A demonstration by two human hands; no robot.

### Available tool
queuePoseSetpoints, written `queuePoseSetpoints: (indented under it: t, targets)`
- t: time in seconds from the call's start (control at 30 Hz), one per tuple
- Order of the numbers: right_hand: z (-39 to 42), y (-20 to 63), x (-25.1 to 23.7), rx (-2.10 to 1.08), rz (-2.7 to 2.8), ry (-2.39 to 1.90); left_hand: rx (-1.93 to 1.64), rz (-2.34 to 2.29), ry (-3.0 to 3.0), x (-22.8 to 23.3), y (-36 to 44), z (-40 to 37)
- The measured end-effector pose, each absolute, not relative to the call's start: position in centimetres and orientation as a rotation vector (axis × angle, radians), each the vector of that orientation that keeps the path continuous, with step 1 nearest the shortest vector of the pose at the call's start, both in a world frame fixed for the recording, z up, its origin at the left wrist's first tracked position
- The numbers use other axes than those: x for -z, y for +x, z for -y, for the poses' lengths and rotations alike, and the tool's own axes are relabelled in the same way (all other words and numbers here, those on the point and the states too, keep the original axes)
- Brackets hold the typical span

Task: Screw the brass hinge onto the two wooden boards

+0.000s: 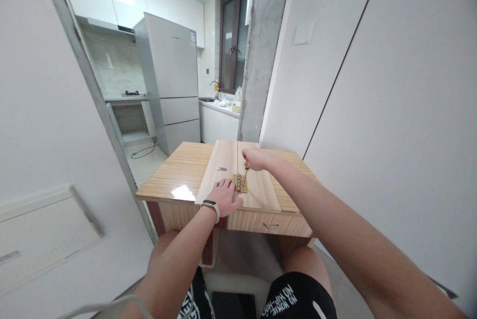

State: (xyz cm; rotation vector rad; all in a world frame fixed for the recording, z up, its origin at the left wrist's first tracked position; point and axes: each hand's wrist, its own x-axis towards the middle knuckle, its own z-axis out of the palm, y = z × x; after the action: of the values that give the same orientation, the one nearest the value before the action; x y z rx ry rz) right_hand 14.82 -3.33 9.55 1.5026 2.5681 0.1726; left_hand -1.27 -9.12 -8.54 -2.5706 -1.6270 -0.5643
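At the front middle of the table, the person's right hand is closed around a slim screwdriver with a yellow and black handle, its shaft slanting down to the right leaf of a rectangular brass-coloured metal hinge. The left hand lies palm down, fingers slightly parted, gripping nothing that shows, its fingertips at the hinge's left side; whether they press on the metal I cannot tell. The hinge sits across the seam between two flat pale wooden boards, the left board and the right board. Farther up the left board is a small cluster of dark slim metal pieces. Beneath the boards stands a yellowish wood-grain table, its drawer bearing a thin curved handle. Beyond it rises a tall silver-grey refrigerator
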Motion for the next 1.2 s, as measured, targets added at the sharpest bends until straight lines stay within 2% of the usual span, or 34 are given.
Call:
queuePoseSetpoints:
  t: [0.2,0.67,0.9,1.2]
  targets:
    - [3.4,14.5,-9.2,-0.219,-2.514,1.568,0.55,1.629,-2.58,8.4,-1.3,9.2]
    - [4.2,14.4,-10.2,-0.24,-2.571,1.38,0.556,1.647,-2.585,8.4,-1.2,9.2]
    - [2.7,14.7,-8.6,-0.185,-2.61,1.51,0.583,1.617,-2.573,8.6,-1.3,9.0]
    - [2.9,14.4,-8.6,-0.26,-2.592,1.52,0.554,1.643,-2.578,8.2,-1.2,9.2]
